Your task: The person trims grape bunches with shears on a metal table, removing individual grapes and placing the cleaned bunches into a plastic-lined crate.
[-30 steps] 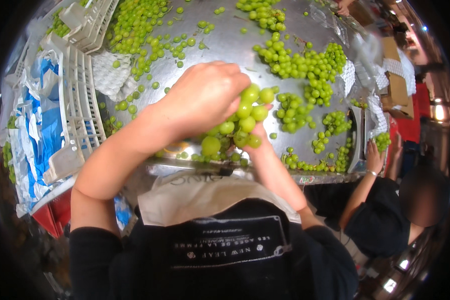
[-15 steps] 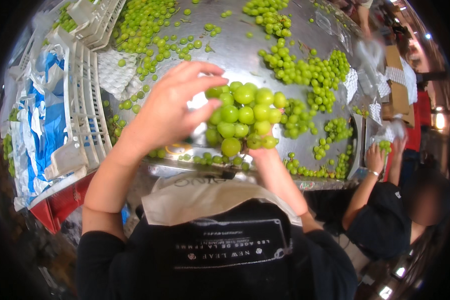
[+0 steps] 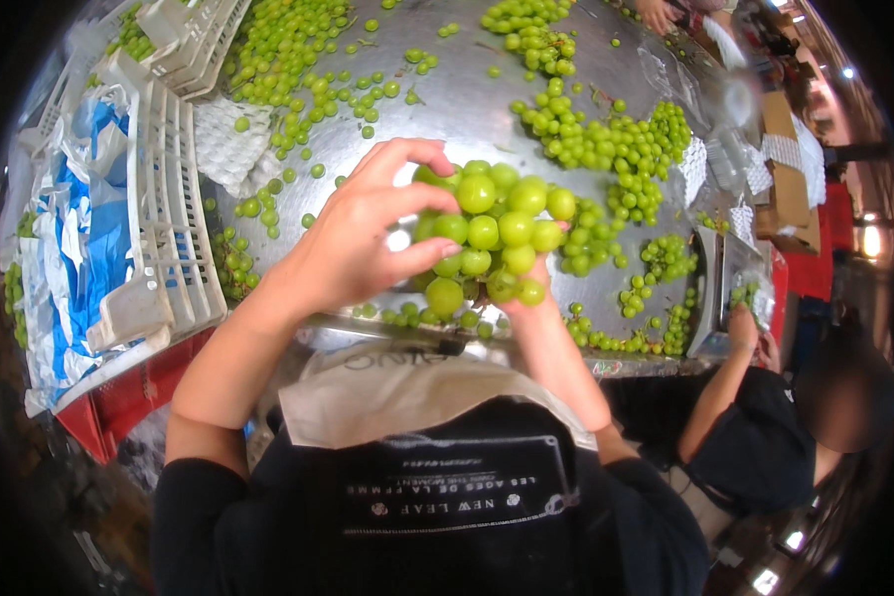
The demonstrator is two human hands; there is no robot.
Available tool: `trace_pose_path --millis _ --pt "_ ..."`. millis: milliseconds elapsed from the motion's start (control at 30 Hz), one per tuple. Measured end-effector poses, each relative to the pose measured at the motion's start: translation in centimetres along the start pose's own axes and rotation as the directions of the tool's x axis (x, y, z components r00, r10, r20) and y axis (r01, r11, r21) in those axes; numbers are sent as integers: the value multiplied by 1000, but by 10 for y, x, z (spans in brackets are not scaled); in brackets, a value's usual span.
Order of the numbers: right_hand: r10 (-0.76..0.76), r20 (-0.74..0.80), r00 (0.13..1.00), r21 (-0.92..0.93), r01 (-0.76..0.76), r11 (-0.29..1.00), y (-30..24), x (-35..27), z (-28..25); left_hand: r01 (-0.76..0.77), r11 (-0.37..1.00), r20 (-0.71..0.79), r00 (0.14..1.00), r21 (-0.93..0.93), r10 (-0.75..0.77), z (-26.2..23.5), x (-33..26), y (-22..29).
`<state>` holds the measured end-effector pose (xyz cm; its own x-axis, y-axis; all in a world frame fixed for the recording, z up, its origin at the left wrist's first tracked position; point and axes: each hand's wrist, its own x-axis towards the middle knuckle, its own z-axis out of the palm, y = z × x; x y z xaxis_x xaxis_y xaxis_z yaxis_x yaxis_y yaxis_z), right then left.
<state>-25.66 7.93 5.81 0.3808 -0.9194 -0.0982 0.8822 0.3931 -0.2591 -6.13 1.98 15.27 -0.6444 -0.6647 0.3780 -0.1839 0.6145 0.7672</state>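
Fingers [image 3: 415, 202] at grapes [image 3: 482, 232], crate [image 3: 134, 308] apparently plastic-lined

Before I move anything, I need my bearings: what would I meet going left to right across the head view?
Blue-white sheeting → crate's slatted wall → left hand → held bunch → cardboard box.

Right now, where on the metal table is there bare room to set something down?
The metal table is bare beyond the held bunch, between loose grapes on the left and grape bunches on the right. The far left, under the grape pile, and near edge are crowded.
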Motion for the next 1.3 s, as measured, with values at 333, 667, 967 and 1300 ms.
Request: trace_pose_path --millis 333,667,967,1300 --pt "-80 -185 980 -80 66 995 6 -3 27 91 982 -136 984 -166 -114 6 0 -23" --pt "-1 -290 957 -24 -6 1000 1 -2 50 301 668 -61 885 -681 -461 30 11 -40" --pt "-153 -415 897 4 170 985 0 7 38 128 990 -335 937 62 -100 19 -39 -55" --pt "119 -422 899 245 -13 969 -5 7 3 225 931 -230 927 -288 -296 31 -35 -71"
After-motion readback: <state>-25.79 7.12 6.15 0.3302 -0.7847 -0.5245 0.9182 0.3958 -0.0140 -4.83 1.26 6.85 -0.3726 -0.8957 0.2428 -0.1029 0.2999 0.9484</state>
